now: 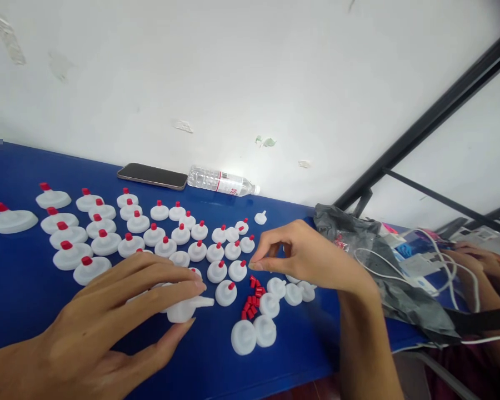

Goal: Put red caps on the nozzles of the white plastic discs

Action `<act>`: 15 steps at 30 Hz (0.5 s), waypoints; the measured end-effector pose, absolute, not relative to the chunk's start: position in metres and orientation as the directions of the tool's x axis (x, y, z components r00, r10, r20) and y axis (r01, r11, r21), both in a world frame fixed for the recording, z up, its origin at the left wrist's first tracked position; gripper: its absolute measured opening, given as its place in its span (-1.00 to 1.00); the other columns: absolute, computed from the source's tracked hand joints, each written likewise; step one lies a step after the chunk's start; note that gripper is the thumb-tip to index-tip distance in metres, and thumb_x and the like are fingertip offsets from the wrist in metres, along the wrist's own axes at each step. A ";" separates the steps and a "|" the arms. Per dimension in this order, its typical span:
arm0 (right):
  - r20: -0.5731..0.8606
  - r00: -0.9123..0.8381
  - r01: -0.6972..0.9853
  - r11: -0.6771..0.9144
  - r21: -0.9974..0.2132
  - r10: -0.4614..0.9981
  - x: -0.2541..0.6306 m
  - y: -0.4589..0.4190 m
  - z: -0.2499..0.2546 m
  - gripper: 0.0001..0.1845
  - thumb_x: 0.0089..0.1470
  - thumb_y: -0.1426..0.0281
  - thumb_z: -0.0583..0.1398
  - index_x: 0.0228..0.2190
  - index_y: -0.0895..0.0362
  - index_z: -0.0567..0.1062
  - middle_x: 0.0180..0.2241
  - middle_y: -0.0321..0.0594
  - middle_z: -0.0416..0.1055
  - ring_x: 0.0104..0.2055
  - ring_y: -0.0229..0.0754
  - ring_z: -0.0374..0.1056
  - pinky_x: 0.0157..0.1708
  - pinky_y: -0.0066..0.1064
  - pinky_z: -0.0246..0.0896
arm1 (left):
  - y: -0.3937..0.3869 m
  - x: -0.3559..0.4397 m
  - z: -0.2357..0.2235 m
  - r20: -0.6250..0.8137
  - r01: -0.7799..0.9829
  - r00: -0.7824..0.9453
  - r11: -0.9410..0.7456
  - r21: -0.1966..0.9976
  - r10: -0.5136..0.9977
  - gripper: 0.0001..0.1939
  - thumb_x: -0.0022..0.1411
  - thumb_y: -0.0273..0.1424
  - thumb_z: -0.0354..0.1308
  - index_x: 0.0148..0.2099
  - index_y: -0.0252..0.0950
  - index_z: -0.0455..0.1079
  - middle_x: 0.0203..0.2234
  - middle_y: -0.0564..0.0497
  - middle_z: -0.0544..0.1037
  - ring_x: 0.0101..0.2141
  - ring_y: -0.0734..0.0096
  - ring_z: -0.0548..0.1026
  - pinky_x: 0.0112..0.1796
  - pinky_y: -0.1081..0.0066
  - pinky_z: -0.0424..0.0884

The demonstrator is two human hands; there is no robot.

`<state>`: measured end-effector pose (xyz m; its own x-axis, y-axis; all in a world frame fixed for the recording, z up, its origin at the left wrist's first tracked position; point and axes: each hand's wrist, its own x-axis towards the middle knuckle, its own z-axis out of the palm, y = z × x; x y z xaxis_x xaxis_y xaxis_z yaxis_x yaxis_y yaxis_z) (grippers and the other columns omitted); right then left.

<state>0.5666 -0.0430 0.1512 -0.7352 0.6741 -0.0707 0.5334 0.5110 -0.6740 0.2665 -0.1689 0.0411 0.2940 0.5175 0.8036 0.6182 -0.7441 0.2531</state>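
My left hand (120, 311) grips a white nozzle lid (182, 311) between fingers and thumb; its bare spout points right. My right hand (300, 253) is closed in a pinch just above a small pile of red caps (253, 300). Whatever may be between its fingertips is hidden. Around the pile's right and near sides lie several white nozzle lids without caps (244, 337). To the left stand rows of white lids with red caps on their spouts (106, 242), some partly covered by my left hand.
Against the wall lie a phone (152, 175) and a clear water bottle (223, 181) on the blue table (300, 344). A grey plastic bag (379, 278) and white cables (454, 266) are at the right. Another person's hands (479, 261) show at the far right, near a black metal bar (425, 119).
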 end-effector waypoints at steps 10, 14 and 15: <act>-0.351 -0.587 0.797 0.444 -0.409 0.730 0.568 -0.034 0.145 -0.93 0.32 0.32 0.52 -0.19 0.00 0.88 -0.25 -0.30 0.82 -0.23 -0.11 0.67 -0.28 -0.33 0.31 | -0.165 0.266 0.044 0.802 0.614 0.302 -0.749 0.251 0.516 -0.71 0.57 -0.53 0.27 0.21 -0.14 0.64 0.01 0.11 0.81 -0.01 0.39 0.74 0.21 0.37 0.66; -0.361 -0.594 0.795 0.456 -0.400 0.719 0.566 -0.033 0.141 -0.92 0.34 0.32 0.50 -0.16 0.00 0.88 -0.22 -0.30 0.82 -0.19 -0.10 0.66 -0.20 -0.31 0.34 | -0.165 0.265 0.043 0.809 0.616 0.302 -0.750 0.238 0.505 -0.71 0.56 -0.53 0.29 0.21 -0.15 0.65 0.01 0.12 0.81 -0.01 0.41 0.74 0.23 0.40 0.65; -0.366 -0.596 0.794 0.458 -0.399 0.715 0.565 -0.032 0.140 -0.93 0.34 0.33 0.51 -0.17 0.00 0.88 -0.22 -0.30 0.82 -0.19 -0.09 0.66 -0.19 -0.30 0.34 | -0.165 0.266 0.043 0.807 0.619 0.306 -0.750 0.235 0.506 -0.70 0.56 -0.53 0.29 0.22 -0.15 0.65 0.01 0.12 0.81 -0.01 0.41 0.74 0.23 0.40 0.65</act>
<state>0.5648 -0.0324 0.1403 -0.5962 0.7146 -0.3659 0.7942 0.4581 -0.3992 0.2656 -0.1654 0.0430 0.3060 0.5059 0.8065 0.6186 -0.7496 0.2355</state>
